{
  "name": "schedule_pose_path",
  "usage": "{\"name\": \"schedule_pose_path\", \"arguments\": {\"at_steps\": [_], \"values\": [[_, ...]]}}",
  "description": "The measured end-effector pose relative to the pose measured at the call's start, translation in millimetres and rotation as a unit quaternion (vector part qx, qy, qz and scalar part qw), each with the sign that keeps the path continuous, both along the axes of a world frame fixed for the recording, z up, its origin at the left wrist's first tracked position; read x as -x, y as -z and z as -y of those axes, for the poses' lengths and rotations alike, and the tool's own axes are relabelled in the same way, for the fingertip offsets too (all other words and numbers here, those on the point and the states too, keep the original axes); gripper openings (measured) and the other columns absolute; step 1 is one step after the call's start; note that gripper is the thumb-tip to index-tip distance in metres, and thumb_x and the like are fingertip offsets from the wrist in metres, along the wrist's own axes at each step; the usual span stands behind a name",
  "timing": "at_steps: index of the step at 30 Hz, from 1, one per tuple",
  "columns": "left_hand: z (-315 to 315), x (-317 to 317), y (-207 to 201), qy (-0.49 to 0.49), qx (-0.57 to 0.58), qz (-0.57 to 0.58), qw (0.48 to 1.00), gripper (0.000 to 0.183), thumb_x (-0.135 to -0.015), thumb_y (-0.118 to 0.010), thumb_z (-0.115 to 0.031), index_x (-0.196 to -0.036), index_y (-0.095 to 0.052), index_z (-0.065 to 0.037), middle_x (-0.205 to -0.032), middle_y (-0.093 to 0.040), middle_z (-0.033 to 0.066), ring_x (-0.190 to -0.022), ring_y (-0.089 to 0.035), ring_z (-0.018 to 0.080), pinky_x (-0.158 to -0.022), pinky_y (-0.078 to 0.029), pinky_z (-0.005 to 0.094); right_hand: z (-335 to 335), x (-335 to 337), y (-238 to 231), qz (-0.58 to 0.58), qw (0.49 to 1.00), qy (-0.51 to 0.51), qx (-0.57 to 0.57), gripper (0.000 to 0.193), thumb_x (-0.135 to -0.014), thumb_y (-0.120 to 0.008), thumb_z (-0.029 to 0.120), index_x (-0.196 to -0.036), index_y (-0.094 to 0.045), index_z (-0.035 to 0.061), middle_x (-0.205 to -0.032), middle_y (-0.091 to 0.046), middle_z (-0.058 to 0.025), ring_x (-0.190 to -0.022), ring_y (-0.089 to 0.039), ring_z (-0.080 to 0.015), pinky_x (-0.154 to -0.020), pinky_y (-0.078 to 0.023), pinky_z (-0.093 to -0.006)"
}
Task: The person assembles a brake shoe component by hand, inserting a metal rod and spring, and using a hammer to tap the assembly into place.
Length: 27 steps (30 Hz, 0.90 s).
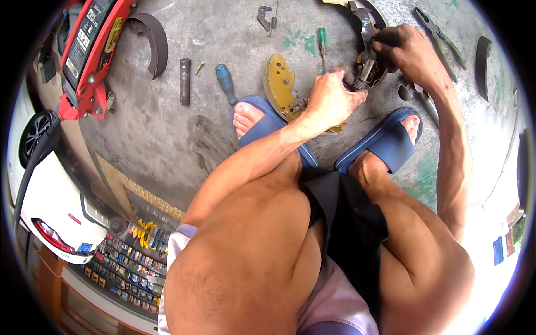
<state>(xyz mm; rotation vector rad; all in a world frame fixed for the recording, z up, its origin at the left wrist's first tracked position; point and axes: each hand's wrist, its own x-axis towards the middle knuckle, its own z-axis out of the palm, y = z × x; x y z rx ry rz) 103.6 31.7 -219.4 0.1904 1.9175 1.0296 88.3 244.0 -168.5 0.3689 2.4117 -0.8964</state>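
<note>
Between my feet, both hands are on a greasy metal cylindrical part (366, 70) with a ribbed, spring-like lower end. My left hand (330, 99) has its fingers closed at that lower end. From above, my right hand (410, 53) pinches the upper end with darkened fingers. Beside my left hand lies a yellow-gold brake shoe (281, 81), partly covered by the forearm and sandal. Behind my right hand, a curved brake shoe (367, 23) reaches toward the far edge. A green-handled screwdriver (322, 42) points at my left hand.
On the concrete floor lie a blue-handled screwdriver (224, 81), a dark metal tube (185, 82), dark brake shoes (157, 44) (482, 68) and green-handled pliers (438, 39). A red jack (92, 56) stands at left, near a white car (56, 201). Blue sandals (379, 139) flank the work.
</note>
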Motion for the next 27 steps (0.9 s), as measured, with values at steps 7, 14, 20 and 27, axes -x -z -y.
{"name": "schedule_pose_path", "arguments": {"at_steps": [7,14,20,27], "values": [[-2.0,-0.7,-3.6,-0.013,0.0,0.011,1.0,0.077,-0.076,-0.084,-0.019,-0.128,-0.047,0.023,-0.08,-0.075,0.017,-0.077,-0.073,0.0167,-0.071,-0.057,0.029,0.5,7.3,9.7,-0.034,0.998,-0.043,-0.033,0.024,-0.09,-0.063,0.018,-0.107,-0.071,0.0027,-0.081,-0.07,-0.0154,-0.073,-0.069,-0.0244,-0.072,-0.053,-0.0385],[0.1,1.1,-6.1,-0.01,0.0,-0.002,1.0,0.069,-0.076,-0.083,-0.019,-0.123,-0.052,0.02,-0.082,-0.075,0.0172,-0.077,-0.073,0.018,-0.072,-0.057,0.0295,5.0,-1.1,4.8,-0.073,0.997,-0.008,-0.006,0.026,-0.091,-0.064,0.018,-0.113,-0.068,0.0059,-0.096,-0.071,-0.0174,-0.086,-0.07,-0.0315,-0.079,-0.053,-0.0426],[-4.1,2.4,-13.1,-0.011,0.013,0.015,1.0,0.057,-0.076,-0.083,-0.02,-0.114,-0.058,0.015,-0.082,-0.075,0.018,-0.075,-0.074,0.0192,-0.068,-0.057,0.0318,-3.0,-3.0,15.9,-0.106,0.992,-0.055,-0.039,0.027,-0.091,-0.064,0.02,-0.114,-0.065,0.0054,-0.096,-0.069,-0.0186,-0.089,-0.068,-0.0318,-0.081,-0.052,-0.043],[-0.5,-0.5,-7.2,-0.018,0.0,0.019,1.0,0.045,-0.077,-0.083,-0.02,-0.101,-0.06,0.01,-0.077,-0.074,0.0187,-0.074,-0.074,0.0202,-0.067,-0.057,0.0339,6.9,10.6,6.7,-0.013,0.999,-0.014,0.044,0.023,-0.088,-0.064,0.015,-0.108,-0.063,0.0029,-0.088,-0.066,-0.0171,-0.082,-0.066,-0.0312,-0.076,-0.05,-0.0426]]}}
